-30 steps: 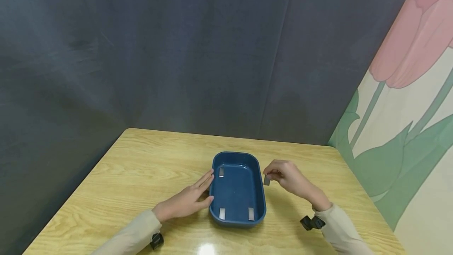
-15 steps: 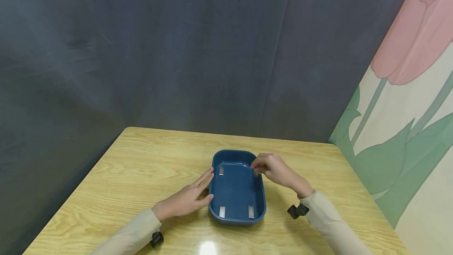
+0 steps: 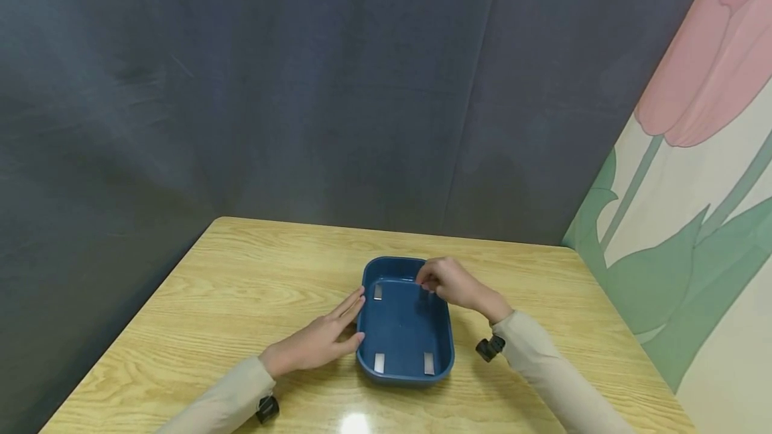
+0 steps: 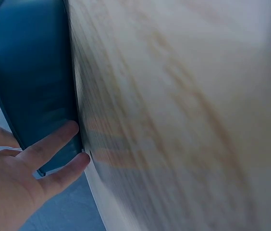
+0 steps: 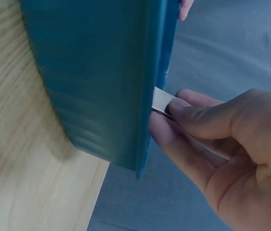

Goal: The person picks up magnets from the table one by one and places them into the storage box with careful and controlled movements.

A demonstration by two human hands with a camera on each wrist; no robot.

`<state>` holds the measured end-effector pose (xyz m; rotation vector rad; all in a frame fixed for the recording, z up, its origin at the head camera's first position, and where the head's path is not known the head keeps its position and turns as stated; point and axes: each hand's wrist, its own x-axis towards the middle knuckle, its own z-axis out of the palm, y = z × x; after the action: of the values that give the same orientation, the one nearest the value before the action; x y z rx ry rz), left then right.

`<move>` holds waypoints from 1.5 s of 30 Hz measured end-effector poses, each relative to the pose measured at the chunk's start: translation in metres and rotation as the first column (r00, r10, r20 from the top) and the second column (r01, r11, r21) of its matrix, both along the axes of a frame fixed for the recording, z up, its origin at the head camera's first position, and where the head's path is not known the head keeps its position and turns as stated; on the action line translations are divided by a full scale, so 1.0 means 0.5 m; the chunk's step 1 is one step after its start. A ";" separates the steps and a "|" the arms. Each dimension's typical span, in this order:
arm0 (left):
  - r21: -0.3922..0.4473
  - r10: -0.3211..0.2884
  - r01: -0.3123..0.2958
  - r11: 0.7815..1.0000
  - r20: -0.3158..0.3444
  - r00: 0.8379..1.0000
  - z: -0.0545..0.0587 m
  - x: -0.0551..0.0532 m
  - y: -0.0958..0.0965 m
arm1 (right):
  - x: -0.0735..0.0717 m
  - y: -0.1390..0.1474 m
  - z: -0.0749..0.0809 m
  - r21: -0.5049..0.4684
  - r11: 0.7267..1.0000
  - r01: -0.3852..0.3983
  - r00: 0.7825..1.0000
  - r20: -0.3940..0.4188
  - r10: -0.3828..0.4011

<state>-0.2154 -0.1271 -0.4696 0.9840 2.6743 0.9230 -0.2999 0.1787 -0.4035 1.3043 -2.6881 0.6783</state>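
Observation:
A blue rectangular tub with rounded corners stands on the table, with small flat silver pieces on its floor: one far left, one near left, one near right. My left hand lies against the tub's left side, fingers straight; in the left wrist view its fingertips touch the outer wall. Over the far right corner, my right hand pinches another small silver rectangular piece between thumb and fingers. Part of that piece is hidden behind the rim in the right wrist view.
The wooden table extends around the tub on all sides. A dark curtain hangs behind its far edge. On the right is a wall painted with a pink tulip. Each sleeve carries a small black camera at the wrist.
My right hand has moved left with the silver piece, from beside the tub to over its far right corner. The left hand and the tub have stayed in place.

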 end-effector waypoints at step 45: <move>0.006 0.002 -0.002 1.000 0.013 1.000 0.004 0.008 -0.001 | -0.038 -0.038 -0.075 0.207 0.976 0.069 0.995 -0.087 -0.052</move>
<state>-0.2116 -0.1277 -0.4677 0.9740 2.6634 0.9356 -0.3191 0.1599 -0.4409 1.2551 -2.7808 0.3343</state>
